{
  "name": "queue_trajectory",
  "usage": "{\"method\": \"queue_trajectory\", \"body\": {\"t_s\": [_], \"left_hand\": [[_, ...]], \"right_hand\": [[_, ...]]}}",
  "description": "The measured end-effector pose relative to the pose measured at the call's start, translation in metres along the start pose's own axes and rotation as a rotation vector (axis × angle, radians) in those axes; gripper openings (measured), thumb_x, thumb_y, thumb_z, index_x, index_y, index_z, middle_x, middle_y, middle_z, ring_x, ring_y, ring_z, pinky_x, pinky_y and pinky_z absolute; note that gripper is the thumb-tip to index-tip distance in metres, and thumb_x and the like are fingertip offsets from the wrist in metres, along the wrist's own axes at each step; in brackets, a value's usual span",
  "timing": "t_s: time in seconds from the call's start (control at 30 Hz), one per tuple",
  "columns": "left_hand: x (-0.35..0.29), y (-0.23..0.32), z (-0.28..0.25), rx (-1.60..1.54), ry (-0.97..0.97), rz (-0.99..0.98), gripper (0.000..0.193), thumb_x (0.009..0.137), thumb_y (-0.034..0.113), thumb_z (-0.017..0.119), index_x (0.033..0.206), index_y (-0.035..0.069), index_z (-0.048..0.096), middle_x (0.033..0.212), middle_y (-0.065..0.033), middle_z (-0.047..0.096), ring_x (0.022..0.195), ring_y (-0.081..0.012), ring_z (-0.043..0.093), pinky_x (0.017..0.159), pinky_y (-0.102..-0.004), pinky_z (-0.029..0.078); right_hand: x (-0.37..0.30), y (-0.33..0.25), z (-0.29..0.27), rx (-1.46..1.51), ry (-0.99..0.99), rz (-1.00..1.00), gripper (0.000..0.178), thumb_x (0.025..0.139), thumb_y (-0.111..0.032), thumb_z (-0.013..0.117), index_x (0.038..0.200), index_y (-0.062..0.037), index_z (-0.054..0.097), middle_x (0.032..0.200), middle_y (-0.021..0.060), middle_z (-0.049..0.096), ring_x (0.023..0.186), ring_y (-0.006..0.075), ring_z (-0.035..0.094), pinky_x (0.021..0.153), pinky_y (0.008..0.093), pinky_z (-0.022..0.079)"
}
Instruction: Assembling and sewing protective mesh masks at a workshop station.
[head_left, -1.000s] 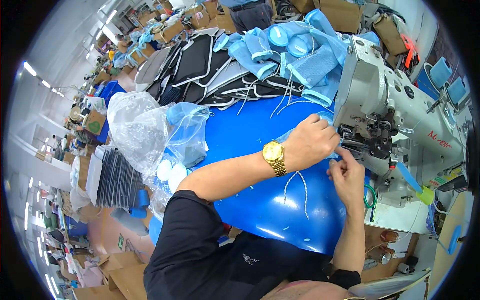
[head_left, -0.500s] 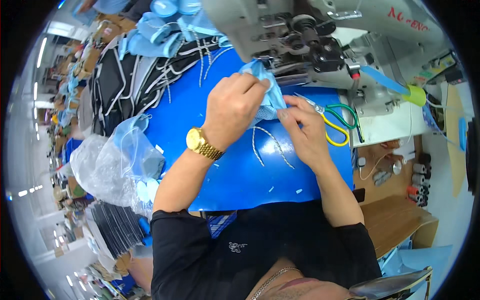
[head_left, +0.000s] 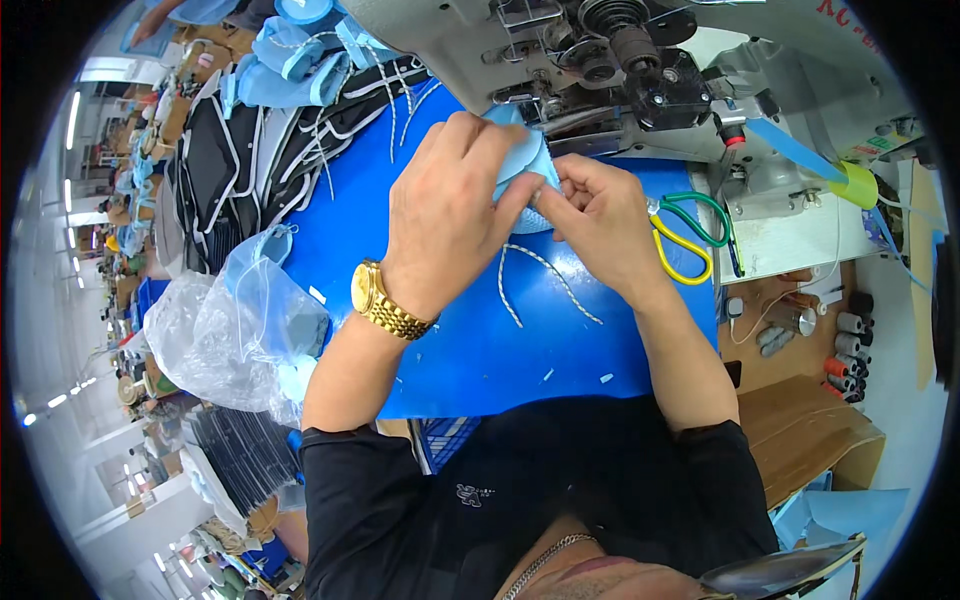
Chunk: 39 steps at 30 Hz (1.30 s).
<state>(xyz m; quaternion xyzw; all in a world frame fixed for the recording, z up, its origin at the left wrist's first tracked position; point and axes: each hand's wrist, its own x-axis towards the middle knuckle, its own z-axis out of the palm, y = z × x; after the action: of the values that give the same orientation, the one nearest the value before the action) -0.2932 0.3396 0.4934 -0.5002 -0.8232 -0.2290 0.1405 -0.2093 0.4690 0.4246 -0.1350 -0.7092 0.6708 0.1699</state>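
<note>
Both hands pinch a light blue fabric piece [head_left: 526, 168], part mesh, just in front of the sewing machine [head_left: 640, 95]. My left hand [head_left: 450, 195], with a gold watch at its wrist, is closed on the left side of the fabric. My right hand [head_left: 605, 220] grips the lower right edge, its thumb almost meeting the left thumb. Two ends of a speckled cord [head_left: 548, 268] trail from under the fabric onto the blue tabletop [head_left: 480, 370]. Scissors [head_left: 690, 240] with green and yellow handles lie right of my right hand, which hides their blades.
Black pieces with pale piping [head_left: 235, 165] and light blue pieces with cords [head_left: 290, 65] are heaped at the far left. A clear plastic bag [head_left: 225, 330] sits at the left edge. A blue strip [head_left: 795, 150] runs through a yellow-green roll [head_left: 855, 187] at right. Thread spools [head_left: 848, 345] stand lower right.
My left hand has turned and come down so its thumb meets the right one at the fabric edge. The fabric is now bunched between both hands. The view has shifted slightly.
</note>
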Motion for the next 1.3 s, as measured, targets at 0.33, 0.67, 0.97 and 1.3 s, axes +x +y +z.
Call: {"method": "queue_trajectory", "body": {"t_s": [0.33, 0.67, 0.97, 1.3], "left_hand": [[-0.003, -0.006, 0.006, 0.1, 0.048, 0.033, 0.033, 0.07, -0.003, 0.068, 0.101, 0.006, 0.068, 0.092, -0.0086, 0.063, 0.085, -0.0274, 0.061, 0.075, -0.0362, 0.05], [0.0, -0.01, 0.007, 0.044, 0.029, 0.137, 0.028, 0.074, -0.003, 0.067, 0.1, 0.006, 0.07, 0.091, -0.0081, 0.065, 0.079, -0.0248, 0.062, 0.067, -0.0333, 0.051], [-0.001, -0.005, 0.011, 0.102, 0.064, 0.092, 0.024, 0.075, 0.0, 0.066, 0.097, 0.007, 0.069, 0.088, -0.0072, 0.063, 0.079, -0.0242, 0.061, 0.066, -0.0335, 0.051], [-0.008, -0.003, 0.017, 0.0, 0.102, -0.074, 0.025, 0.072, 0.002, 0.067, 0.097, 0.008, 0.067, 0.091, -0.0082, 0.061, 0.083, -0.0264, 0.06, 0.07, -0.0357, 0.051]], "right_hand": [[0.0, -0.008, -0.005, 0.053, -0.088, 0.065, 0.015, 0.087, -0.013, 0.068, 0.09, 0.0013, 0.068, 0.061, 0.0014, 0.058, 0.054, 0.0076, 0.06, 0.047, 0.0234, 0.048], [0.003, -0.001, -0.007, 0.123, -0.018, -0.01, 0.016, 0.089, -0.012, 0.065, 0.096, 0.002, 0.068, 0.066, 0.0035, 0.063, 0.057, 0.0075, 0.061, 0.051, 0.0235, 0.053], [0.007, -0.004, -0.002, 0.106, 0.035, -0.062, 0.015, 0.088, -0.011, 0.066, 0.094, 0.0022, 0.069, 0.065, 0.004, 0.064, 0.057, 0.008, 0.061, 0.051, 0.0237, 0.051], [0.007, -0.006, -0.015, 0.034, -0.11, 0.02, 0.018, 0.084, -0.007, 0.066, 0.1, -0.0009, 0.069, 0.063, 0.0008, 0.061, 0.058, 0.0045, 0.06, 0.052, 0.0218, 0.047]]}}
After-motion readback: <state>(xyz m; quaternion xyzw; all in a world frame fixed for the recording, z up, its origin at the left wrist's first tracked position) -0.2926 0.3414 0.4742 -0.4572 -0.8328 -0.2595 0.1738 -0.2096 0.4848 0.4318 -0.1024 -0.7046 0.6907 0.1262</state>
